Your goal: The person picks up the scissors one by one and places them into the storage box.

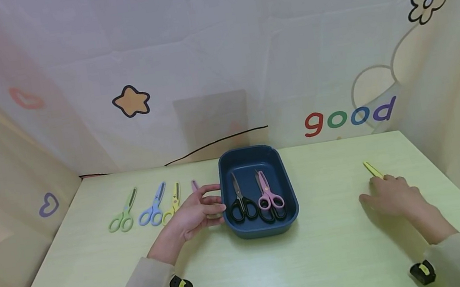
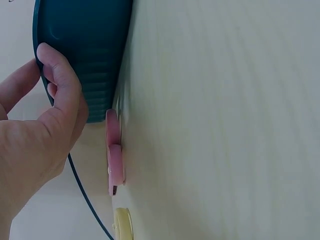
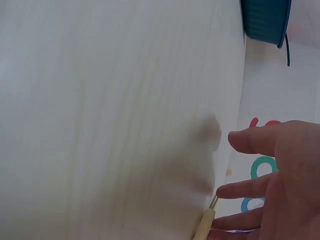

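Note:
My left hand [image 1: 196, 213] touches the outer left wall of a blue tray [image 1: 292, 203], fingertips right at its rim. Inside lie two black-handled scissors [image 1: 242, 206] and a pair of pink scissors [image 1: 266, 192], which overlaps one black pair. Behind the left hand, another pair of pink scissors [image 2: 115, 150] is mostly hidden in the head view. Over on the right, my right hand [image 1: 391, 196] reaches over a slim yellow tool [image 1: 372, 169], whose lower part the hand covers. Its yellow end [image 3: 204, 227] shows close to the fingers in the right wrist view, the thumb held well apart.
Left of the tray, green scissors [image 1: 126, 216], blue scissors [image 1: 153, 207] and yellow scissors [image 1: 176, 201] lie in a row on the pale table [image 1: 276, 275]. A printed curtain [image 1: 288, 55] stands behind the table and along both sides.

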A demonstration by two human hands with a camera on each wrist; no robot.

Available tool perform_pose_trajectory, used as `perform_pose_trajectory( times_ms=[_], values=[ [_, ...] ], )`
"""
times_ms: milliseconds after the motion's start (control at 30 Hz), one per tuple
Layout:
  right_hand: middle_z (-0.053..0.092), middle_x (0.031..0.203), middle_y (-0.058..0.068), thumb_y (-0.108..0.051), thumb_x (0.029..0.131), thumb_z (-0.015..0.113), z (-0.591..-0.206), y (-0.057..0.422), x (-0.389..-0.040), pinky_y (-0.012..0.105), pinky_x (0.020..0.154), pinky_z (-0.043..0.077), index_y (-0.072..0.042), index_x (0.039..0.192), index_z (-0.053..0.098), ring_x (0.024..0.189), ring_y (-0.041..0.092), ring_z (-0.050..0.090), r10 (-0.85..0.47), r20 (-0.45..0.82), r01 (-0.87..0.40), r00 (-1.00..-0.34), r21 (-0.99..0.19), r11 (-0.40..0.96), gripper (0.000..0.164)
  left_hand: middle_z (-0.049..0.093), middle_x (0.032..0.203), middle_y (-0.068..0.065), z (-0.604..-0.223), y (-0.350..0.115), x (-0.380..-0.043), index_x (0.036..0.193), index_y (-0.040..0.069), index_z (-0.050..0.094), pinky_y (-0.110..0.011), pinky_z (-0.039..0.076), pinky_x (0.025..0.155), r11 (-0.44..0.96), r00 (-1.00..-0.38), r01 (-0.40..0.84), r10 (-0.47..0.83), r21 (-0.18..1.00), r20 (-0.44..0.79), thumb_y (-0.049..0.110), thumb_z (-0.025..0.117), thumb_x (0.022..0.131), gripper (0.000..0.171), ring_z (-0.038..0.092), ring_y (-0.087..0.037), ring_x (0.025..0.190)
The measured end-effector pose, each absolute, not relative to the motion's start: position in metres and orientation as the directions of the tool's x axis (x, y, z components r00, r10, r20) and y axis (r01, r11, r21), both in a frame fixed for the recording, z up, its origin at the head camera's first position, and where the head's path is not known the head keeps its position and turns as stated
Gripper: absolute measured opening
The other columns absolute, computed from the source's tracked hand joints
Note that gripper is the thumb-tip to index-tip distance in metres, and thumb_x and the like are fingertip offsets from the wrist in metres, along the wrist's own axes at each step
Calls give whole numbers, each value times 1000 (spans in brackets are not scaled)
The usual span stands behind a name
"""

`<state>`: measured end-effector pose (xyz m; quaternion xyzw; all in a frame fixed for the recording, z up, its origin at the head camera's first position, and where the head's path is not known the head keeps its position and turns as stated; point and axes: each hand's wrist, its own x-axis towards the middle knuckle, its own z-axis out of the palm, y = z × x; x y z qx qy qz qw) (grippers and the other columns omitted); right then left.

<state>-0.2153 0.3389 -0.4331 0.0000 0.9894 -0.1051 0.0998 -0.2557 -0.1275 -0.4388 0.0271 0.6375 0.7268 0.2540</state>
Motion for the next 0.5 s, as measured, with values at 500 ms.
perform_pose_trajectory(
  times_ms=[500],
  values=[
    [39,135,47,-37,98,62,-430,311,-212,78,84,39,12,138,47,119,66,37,-24,-156,12,-987,-225,974,65,53,108,-10,-438,-128,-256,153,5,37,-32,58,76,-57,-869,-333,407,941,-283,-7,61,98,61,61,-22,87]
  ],
)
